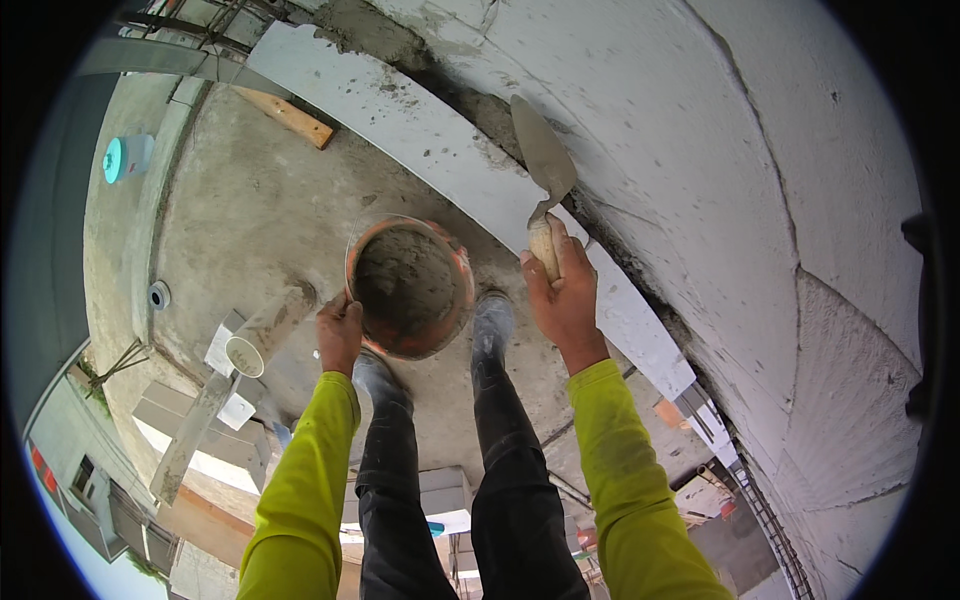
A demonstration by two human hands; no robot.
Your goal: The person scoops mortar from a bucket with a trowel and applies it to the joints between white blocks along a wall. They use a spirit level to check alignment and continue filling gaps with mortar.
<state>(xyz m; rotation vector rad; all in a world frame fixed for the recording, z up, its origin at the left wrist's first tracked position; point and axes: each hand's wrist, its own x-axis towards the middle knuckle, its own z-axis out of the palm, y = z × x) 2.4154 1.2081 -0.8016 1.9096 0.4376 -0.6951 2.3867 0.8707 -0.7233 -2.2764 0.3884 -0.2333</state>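
My right hand [566,290] is closed round the wooden handle of a trowel [545,155]. The pointed metal blade reaches up beside the wall, over the mortar-filled gap behind a long white board [430,130]. My left hand [340,335] grips the rim or wire handle of an orange bucket [462,290]; its fingers partly hide which. Grey mortar [405,275] fills much of the bucket, which hangs or stands just ahead of my boots.
A pale block wall [740,220] with mortar joints rises along the right. On the left lie a wooden plank [285,116], a pipe [245,355], stacked blocks [200,430] and a lidded white tub [128,158]. Steel bars [765,520] show at the lower right.
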